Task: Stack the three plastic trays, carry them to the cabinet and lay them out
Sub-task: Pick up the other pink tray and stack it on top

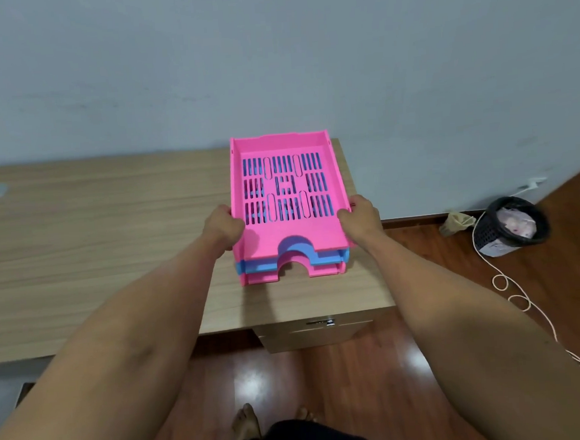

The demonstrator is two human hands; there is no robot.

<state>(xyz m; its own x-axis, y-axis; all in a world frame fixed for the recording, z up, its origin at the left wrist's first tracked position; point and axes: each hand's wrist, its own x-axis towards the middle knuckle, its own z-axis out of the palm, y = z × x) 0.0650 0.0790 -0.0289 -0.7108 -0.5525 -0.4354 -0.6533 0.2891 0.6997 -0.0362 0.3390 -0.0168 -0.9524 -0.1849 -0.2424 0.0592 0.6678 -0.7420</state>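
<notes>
Wooden desk against the wall, drawer unit under its right end. Three-tray stack sits near the desk's right front corner: pink top tray, blue middle tray, pink bottom tray. Left hand and right hand clamp the stack's side walls, near end. Risk: grip looks high, so lower trays may drop out on the lift. Desk edge close on the right; waste bin and loose cable on the floor there, trip hazard.
</notes>
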